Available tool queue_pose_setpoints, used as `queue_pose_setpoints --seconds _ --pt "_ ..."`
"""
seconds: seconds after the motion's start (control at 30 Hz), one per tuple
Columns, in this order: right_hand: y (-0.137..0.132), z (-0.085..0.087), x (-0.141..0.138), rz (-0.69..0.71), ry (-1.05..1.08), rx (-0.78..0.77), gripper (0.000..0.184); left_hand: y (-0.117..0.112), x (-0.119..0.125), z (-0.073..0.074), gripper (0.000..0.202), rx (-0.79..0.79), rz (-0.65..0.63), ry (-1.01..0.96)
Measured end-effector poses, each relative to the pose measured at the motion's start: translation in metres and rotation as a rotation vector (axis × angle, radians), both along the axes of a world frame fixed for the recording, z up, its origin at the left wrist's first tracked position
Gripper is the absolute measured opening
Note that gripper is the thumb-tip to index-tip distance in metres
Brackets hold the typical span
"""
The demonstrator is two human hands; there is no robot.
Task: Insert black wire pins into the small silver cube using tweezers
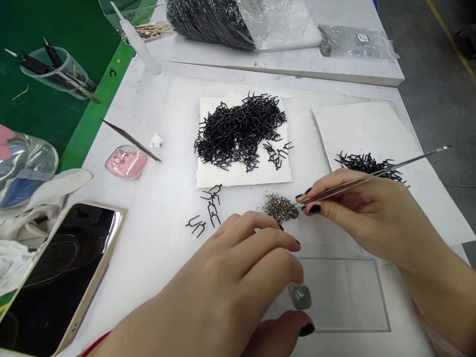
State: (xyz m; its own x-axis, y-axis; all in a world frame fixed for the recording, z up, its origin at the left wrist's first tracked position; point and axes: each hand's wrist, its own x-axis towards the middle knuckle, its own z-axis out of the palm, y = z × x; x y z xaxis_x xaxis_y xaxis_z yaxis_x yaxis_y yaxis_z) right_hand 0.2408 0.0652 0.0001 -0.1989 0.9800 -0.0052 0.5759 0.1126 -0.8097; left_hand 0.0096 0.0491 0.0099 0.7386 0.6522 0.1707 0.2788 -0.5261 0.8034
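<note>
My right hand [357,213] pinches a pair of metal tweezers [386,172], whose tips touch the edge of a small pile of shiny brownish metallic bits [279,208]. My left hand [238,277] is curled, palm down, around a small translucent grey-green piece with a squarish end [300,296]; most of it is hidden under the fingers. Below it lies a clear rectangular plate [349,297]. Left of the pile are several loose black forked pins [211,206]. A large heap of such pins [241,129] covers a white pad [245,179] beyond my hands.
More black pins [366,163] lie on a white sheet [357,124] at right. At left are a phone [63,277], a pink case [126,162], another pair of tweezers [130,139] and a white nozzle bottle [139,47]. A black plastic-wrapped bundle [208,22] sits behind.
</note>
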Motion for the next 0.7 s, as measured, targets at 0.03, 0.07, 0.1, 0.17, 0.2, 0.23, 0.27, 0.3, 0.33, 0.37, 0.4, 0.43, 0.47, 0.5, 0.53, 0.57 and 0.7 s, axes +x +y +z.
queue_pose_setpoints --seconds 0.03,0.07,0.1,0.17,0.2,0.23,0.27,0.3,0.33,0.37,0.4,0.43,0.47,0.5,0.53,0.57,0.7 --pt "0.0 0.0 0.0 0.002 0.007 0.001 0.012 0.0 -0.001 0.0 0.013 -0.014 0.001 0.0" --pt "0.0 0.001 0.0 0.005 0.013 0.002 0.013 -0.001 -0.002 0.001 0.013 -0.026 0.001 -0.002" --pt "0.0 0.001 0.001 0.006 0.019 0.002 0.014 -0.001 -0.002 0.001 0.013 -0.038 -0.003 -0.005" --pt "-0.001 0.001 0.001 0.004 0.026 0.004 0.015 -0.001 -0.002 0.003 0.013 -0.052 -0.008 -0.01" --pt "-0.001 0.001 0.001 0.005 0.023 0.006 0.015 -0.001 -0.002 0.004 0.013 -0.055 -0.012 -0.008" --pt "-0.001 0.001 0.001 0.008 0.019 0.011 0.015 -0.001 -0.001 0.004 0.012 -0.055 -0.012 -0.008" --pt "-0.001 0.001 0.001 0.011 0.015 0.019 0.016 -0.001 -0.001 0.005 0.012 -0.055 -0.012 -0.004" --pt "0.0 0.0 0.001 0.013 0.011 0.024 0.016 -0.001 -0.001 0.005 0.011 -0.054 -0.012 -0.001" --pt "0.0 0.0 0.001 0.017 0.009 0.029 0.016 -0.001 -0.001 0.005 0.011 -0.054 -0.01 0.001" --pt "0.001 -0.001 0.001 0.018 0.007 0.031 0.017 0.0 -0.001 0.005 0.011 -0.057 -0.009 0.004" --pt "0.001 -0.001 0.0 0.015 0.008 0.034 0.016 0.0 -0.001 0.005 0.012 -0.058 -0.008 0.006" --pt "0.002 0.0 0.0 0.013 0.011 0.037 0.016 0.0 -0.001 0.005 0.012 -0.06 -0.009 0.01" --pt "0.001 0.001 0.001 0.011 0.023 0.033 0.016 0.0 -0.002 0.006 0.012 -0.064 -0.008 0.009" --pt "0.0 0.002 0.001 0.005 0.054 0.027 0.015 0.0 -0.002 0.006 0.012 -0.068 -0.008 0.01" --pt "-0.002 0.004 0.002 -0.009 0.098 0.022 0.013 -0.001 -0.003 0.007 0.011 -0.071 -0.008 0.012" --pt "-0.005 0.007 0.003 -0.026 0.152 0.014 0.011 -0.001 -0.003 0.007 0.011 -0.073 -0.01 0.016" --pt "-0.022 0.019 0.006 -0.007 0.436 -0.072 0.01 -0.001 -0.002 0.009 0.01 -0.076 -0.013 0.05"
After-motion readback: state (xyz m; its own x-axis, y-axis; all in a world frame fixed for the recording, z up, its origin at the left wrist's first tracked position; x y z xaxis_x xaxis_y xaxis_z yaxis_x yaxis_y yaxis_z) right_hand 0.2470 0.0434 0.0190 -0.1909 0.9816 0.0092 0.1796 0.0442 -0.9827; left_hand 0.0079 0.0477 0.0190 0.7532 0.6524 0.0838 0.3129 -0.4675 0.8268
